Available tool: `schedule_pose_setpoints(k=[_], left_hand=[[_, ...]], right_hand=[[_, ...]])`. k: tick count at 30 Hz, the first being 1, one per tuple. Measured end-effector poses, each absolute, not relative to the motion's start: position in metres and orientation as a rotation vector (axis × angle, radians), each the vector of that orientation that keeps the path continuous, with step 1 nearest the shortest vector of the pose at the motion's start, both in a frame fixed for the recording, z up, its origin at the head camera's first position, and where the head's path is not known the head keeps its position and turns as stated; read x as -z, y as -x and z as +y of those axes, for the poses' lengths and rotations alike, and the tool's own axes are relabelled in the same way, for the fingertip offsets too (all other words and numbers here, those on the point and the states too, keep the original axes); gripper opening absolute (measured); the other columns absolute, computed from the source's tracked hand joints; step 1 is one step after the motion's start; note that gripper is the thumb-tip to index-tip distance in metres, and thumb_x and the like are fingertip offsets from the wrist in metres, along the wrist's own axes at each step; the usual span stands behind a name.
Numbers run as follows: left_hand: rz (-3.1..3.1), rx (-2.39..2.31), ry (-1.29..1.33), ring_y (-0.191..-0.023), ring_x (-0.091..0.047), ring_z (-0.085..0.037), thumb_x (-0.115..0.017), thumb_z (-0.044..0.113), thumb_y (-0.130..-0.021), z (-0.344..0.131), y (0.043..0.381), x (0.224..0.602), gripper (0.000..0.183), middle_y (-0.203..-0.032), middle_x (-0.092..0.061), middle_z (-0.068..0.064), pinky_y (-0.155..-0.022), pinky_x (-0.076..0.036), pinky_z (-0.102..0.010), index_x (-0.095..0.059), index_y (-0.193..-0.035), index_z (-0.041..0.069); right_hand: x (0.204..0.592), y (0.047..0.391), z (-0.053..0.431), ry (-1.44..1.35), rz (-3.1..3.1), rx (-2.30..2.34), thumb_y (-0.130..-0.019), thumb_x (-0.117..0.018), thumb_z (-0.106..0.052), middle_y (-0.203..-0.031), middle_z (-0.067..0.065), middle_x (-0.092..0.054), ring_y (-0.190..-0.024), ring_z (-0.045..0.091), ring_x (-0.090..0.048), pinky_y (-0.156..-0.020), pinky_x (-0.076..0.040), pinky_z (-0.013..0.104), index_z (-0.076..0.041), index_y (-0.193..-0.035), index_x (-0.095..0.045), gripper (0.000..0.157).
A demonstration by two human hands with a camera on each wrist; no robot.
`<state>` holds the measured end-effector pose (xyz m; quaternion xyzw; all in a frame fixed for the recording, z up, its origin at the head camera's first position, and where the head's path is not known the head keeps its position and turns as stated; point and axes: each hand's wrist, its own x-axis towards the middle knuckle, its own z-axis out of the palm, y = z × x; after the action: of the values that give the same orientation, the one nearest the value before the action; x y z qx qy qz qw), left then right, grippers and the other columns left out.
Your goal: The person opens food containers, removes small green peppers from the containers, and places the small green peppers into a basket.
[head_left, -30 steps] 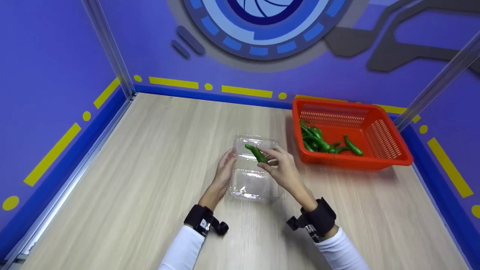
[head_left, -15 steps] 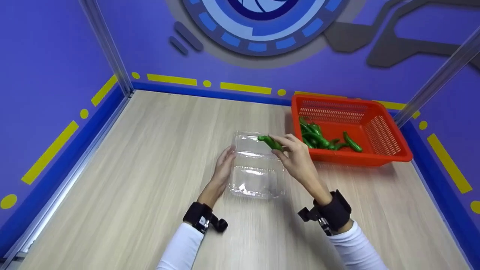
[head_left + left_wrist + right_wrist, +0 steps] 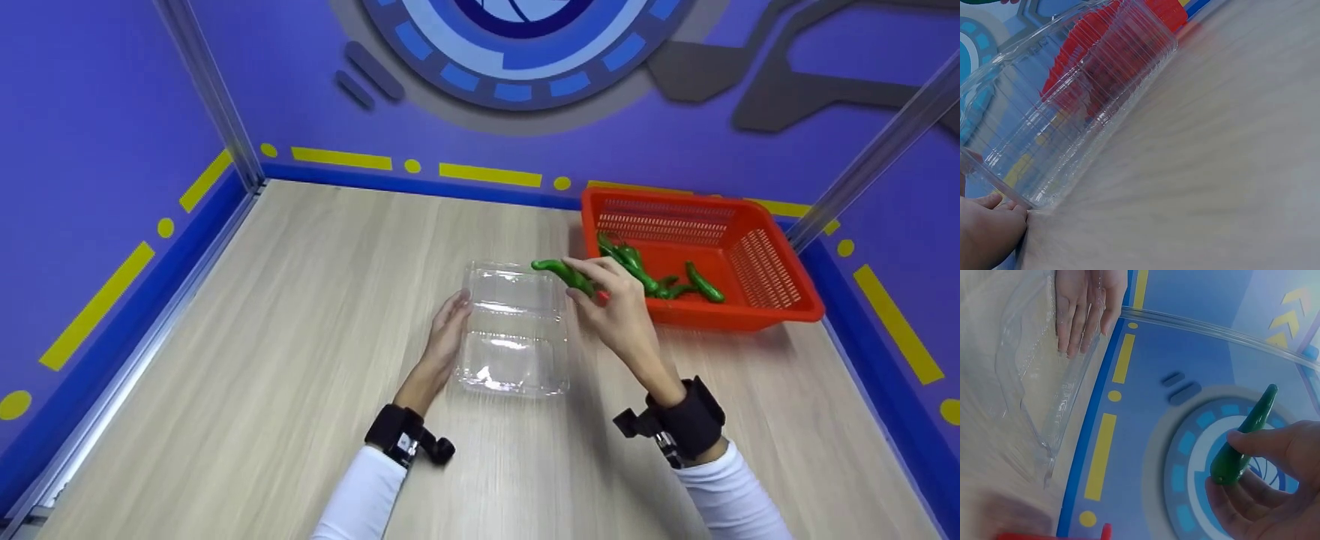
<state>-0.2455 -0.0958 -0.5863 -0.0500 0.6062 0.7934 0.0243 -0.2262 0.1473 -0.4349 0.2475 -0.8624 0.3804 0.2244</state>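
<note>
My right hand (image 3: 621, 307) pinches a green chili pepper (image 3: 561, 271) between thumb and fingers, held up between the clear container and the red basket. The right wrist view shows this chili pepper (image 3: 1247, 433) tapering to its far tip, with the thumb on one side and fingers on the other. A clear plastic clamshell container (image 3: 511, 364) lies opened flat on the table. Against its left side rests my left hand (image 3: 448, 330), fingers extended along the plastic. Through the clear wall, the right wrist view shows those straight left fingers (image 3: 1075, 326).
A red plastic basket (image 3: 720, 313) stands at the back right, with several green peppers (image 3: 634, 266) mostly toward its left side. Blue printed panels (image 3: 480, 120) wall in the wooden table (image 3: 337, 300). Each wrist wears a black camera strap (image 3: 688, 420).
My right hand has moved right, from over the container toward the basket, still holding the chili pepper. My left hand and the container have stayed in place.
</note>
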Motion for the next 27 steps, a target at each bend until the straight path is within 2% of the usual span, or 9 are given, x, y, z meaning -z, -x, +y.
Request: schedule_pose_setpoints(k=[6,12,18,27], left_hand=[[1.824,-2.485,0.126,-0.16,-0.016,-0.031,-0.046,0.021,-0.108,-0.091,0.249,0.585,0.057,-0.169,-0.025,-0.015,-0.133,-0.012,-0.041,-0.029,-0.158,0.001],[1.841,-2.453,0.103,-0.16,-0.015,-0.03,-0.046,0.023,-0.108,-0.09,0.25,0.583,0.058,-0.17,-0.024,-0.012,-0.133,-0.012,-0.041,-0.028,-0.159,0.004],[1.906,-2.387,0.107,-0.16,-0.016,-0.031,-0.045,0.027,-0.108,-0.092,0.251,0.582,0.06,-0.169,-0.025,-0.013,-0.133,-0.013,-0.042,-0.027,-0.16,0.006],[1.911,-2.403,0.168,-0.16,-0.017,-0.031,-0.046,0.027,-0.108,-0.1,0.243,0.586,0.059,-0.169,-0.026,-0.013,-0.133,-0.014,-0.043,-0.027,-0.16,0.007]], right_hand=[[0.433,0.225,0.158,-0.635,-2.364,-1.045,-0.083,-0.081,0.002,-0.108,0.016,-0.071,-0.093,0.025,-0.065,-0.074,-0.045,0.015,-0.008,-0.123,-0.075,0.042],[0.429,0.223,0.165,-0.6,-2.357,-1.062,-0.083,-0.082,0.001,-0.108,0.016,-0.069,-0.092,0.022,-0.066,-0.074,-0.05,0.007,-0.007,-0.124,-0.074,0.043],[0.428,0.222,0.17,-0.574,-2.359,-1.104,-0.083,-0.082,0.0,-0.108,0.015,-0.068,-0.089,0.02,-0.066,-0.073,-0.05,0.006,-0.006,-0.125,-0.073,0.042],[0.432,0.222,0.17,-0.608,-2.365,-1.099,-0.083,-0.081,0.004,-0.105,0.016,-0.068,-0.086,0.022,-0.067,-0.073,-0.053,0.011,-0.005,-0.125,-0.073,0.043]])
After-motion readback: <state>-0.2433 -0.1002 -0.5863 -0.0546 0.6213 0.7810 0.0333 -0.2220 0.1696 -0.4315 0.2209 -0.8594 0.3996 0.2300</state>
